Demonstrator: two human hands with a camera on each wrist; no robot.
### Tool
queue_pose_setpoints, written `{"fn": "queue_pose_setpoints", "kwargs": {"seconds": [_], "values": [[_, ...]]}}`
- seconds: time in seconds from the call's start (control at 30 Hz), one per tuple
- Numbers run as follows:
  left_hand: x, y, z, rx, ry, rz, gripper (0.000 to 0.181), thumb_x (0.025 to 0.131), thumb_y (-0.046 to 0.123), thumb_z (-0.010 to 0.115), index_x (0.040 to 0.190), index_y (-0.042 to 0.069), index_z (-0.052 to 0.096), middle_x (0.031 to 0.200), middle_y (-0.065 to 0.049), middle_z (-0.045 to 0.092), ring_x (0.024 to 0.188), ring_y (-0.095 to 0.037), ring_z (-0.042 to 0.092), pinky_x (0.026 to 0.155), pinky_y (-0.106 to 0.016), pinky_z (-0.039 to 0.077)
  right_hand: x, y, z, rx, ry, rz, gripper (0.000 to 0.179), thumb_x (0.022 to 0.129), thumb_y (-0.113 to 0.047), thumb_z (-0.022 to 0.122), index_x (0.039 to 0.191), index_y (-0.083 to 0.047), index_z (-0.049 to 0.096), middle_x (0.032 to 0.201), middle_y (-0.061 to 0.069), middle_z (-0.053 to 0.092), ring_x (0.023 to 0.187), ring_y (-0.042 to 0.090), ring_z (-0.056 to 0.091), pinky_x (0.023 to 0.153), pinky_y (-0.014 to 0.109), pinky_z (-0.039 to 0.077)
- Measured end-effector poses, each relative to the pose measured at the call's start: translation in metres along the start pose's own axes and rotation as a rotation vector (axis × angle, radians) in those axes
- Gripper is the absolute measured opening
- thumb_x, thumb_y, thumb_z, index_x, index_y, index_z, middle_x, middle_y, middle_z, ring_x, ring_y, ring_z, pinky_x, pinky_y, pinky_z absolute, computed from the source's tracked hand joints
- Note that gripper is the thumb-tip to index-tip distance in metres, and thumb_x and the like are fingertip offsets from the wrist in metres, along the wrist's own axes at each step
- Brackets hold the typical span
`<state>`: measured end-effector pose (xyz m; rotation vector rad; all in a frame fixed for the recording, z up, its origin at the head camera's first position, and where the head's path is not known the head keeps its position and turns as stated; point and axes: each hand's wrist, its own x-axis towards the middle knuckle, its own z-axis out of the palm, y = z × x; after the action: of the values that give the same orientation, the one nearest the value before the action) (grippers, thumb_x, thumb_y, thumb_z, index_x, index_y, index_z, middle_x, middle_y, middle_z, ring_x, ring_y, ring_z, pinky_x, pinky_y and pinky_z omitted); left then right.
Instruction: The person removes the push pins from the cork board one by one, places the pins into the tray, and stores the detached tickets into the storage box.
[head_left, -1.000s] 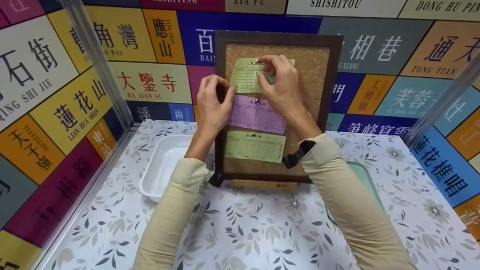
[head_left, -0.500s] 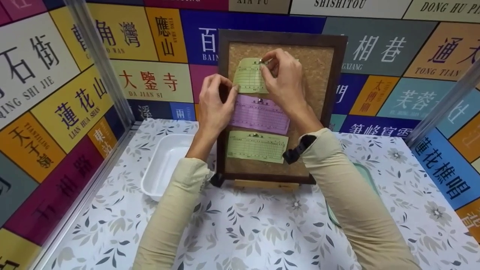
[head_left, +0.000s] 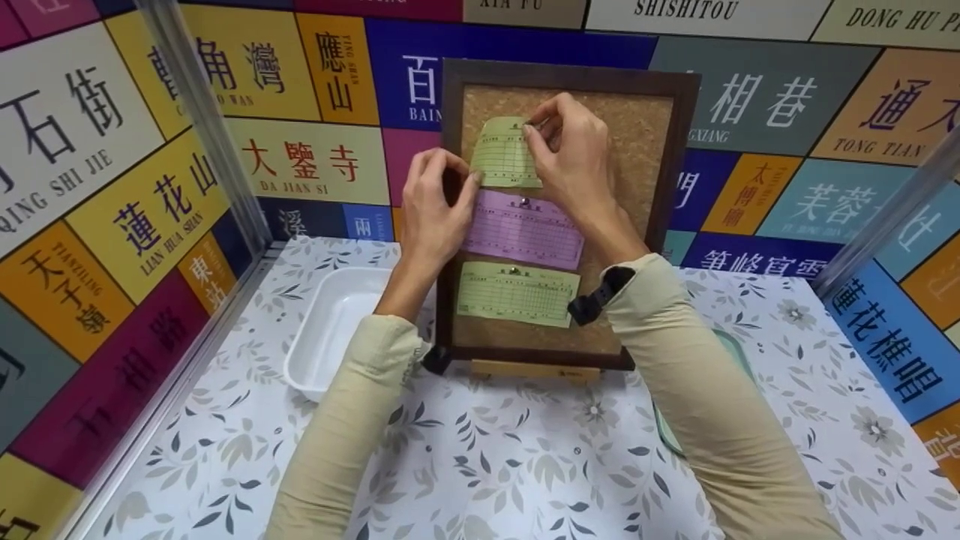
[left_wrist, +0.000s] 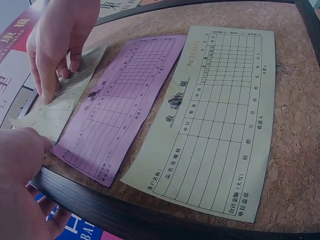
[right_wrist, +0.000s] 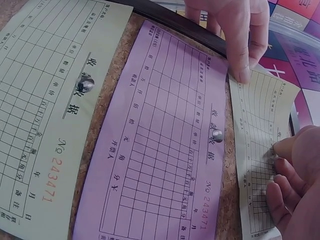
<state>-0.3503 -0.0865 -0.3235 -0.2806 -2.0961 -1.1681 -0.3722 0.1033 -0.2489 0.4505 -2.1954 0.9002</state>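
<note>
A dark-framed corkboard (head_left: 637, 142) stands upright with three receipt slips on it. My right hand (head_left: 577, 154) is at the top edge of the upper green receipt (head_left: 499, 154), thumb and forefinger pinching a small silver thumbtack (head_left: 527, 126), mostly covered. My left hand (head_left: 435, 210) holds that slip's lower left corner under its thumb, its other fingers beyond the frame edge, as the right wrist view shows. The slip's left side curves up from the cork. Below it hang a purple receipt (head_left: 517, 232) and a lower green receipt (head_left: 517, 296), each with a shiny tack near its top.
A wooden stand (head_left: 536, 370) shows under the board. To its left sits a white tray (head_left: 300, 352); a green tray (head_left: 739, 352) is partly hidden by the right forearm. Floral cloth (head_left: 510, 465) covers the table, with sign-printed walls (head_left: 315, 161) around it.
My right thumb has risen from the slip's middle to the tack at its top, meeting the forefinger. The left hand keeps its place at the corner. The head view has shifted slightly.
</note>
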Motion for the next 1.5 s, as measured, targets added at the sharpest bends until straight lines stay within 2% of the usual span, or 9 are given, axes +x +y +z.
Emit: {"fn": "queue_pose_setpoints", "kwargs": {"seconds": [0.2, 0.4, 0.63, 0.97, 1.27, 1.37, 1.5], "values": [[-0.001, 0.000, 0.001, -0.006, -0.003, 0.004, 0.020, 0.103, 0.030, 0.074, 0.109, 0.010, 0.071, 0.135, -0.008, 0.062, 0.125, -0.021, 0.061, 0.111, -0.031, 0.048, 0.002, 0.000, -0.001, -0.018, -0.019, 0.020, 0.017, 0.103, -0.024, 0.074, 0.110, -0.009, 0.074, 0.093, 0.004, 0.074, 0.079, 0.010, 0.061, 0.075, 0.020, 0.044], [-0.001, 0.001, 0.001, 0.001, -0.007, -0.008, 0.020, 0.103, 0.030, 0.074, 0.109, 0.012, 0.071, 0.135, -0.007, 0.062, 0.125, -0.021, 0.061, 0.111, -0.031, 0.048, 0.002, 0.000, -0.002, -0.039, -0.033, -0.010, 0.018, 0.104, -0.023, 0.073, 0.109, -0.006, 0.073, 0.094, 0.007, 0.074, 0.081, 0.012, 0.061, 0.076, 0.023, 0.045], [0.000, 0.001, 0.002, 0.002, 0.008, 0.007, 0.021, 0.103, 0.030, 0.074, 0.107, 0.010, 0.071, 0.133, -0.009, 0.063, 0.123, -0.022, 0.061, 0.109, -0.033, 0.049, 0.000, 0.000, -0.003, -0.084, -0.053, -0.020, 0.016, 0.105, -0.025, 0.071, 0.109, -0.009, 0.073, 0.095, 0.005, 0.072, 0.081, 0.013, 0.059, 0.075, 0.024, 0.043], [-0.002, 0.001, 0.003, 0.011, 0.019, -0.028, 0.021, 0.103, 0.035, 0.074, 0.108, 0.015, 0.071, 0.133, -0.005, 0.064, 0.118, -0.019, 0.062, 0.104, -0.031, 0.050, -0.005, 0.002, -0.003, -0.068, -0.073, -0.055, 0.018, 0.105, -0.025, 0.071, 0.109, -0.008, 0.073, 0.096, 0.009, 0.066, 0.086, 0.018, 0.056, 0.079, 0.029, 0.042], [-0.003, 0.002, 0.000, 0.001, 0.056, -0.030, 0.021, 0.102, 0.034, 0.074, 0.107, 0.014, 0.070, 0.125, -0.005, 0.066, 0.114, -0.019, 0.062, 0.100, -0.032, 0.050, -0.010, 0.007, -0.010, 0.021, -0.039, -0.065, 0.017, 0.103, -0.022, 0.072, 0.105, -0.005, 0.073, 0.101, 0.008, 0.068, 0.088, 0.016, 0.061, 0.083, 0.027, 0.048], [-0.003, 0.001, -0.003, -0.008, 0.085, -0.034, 0.019, 0.101, 0.032, 0.075, 0.104, 0.014, 0.070, 0.131, -0.006, 0.068, 0.115, -0.018, 0.065, 0.100, -0.033, 0.053, -0.013, 0.011, -0.015, 0.047, -0.025, -0.060, 0.017, 0.101, -0.020, 0.072, 0.102, -0.003, 0.073, 0.099, 0.009, 0.068, 0.087, 0.016, 0.062, 0.083, 0.025, 0.050], [-0.003, 0.000, -0.006, -0.069, 0.106, -0.053, 0.018, 0.100, 0.029, 0.076, 0.102, 0.012, 0.070, 0.141, -0.009, 0.066, 0.116, -0.018, 0.070, 0.096, -0.033, 0.059, -0.018, 0.018, -0.022, 0.064, 0.024, -0.062, 0.014, 0.097, -0.017, 0.073, 0.097, -0.003, 0.073, 0.094, 0.007, 0.069, 0.082, 0.015, 0.062, 0.078, 0.023, 0.049]]}}
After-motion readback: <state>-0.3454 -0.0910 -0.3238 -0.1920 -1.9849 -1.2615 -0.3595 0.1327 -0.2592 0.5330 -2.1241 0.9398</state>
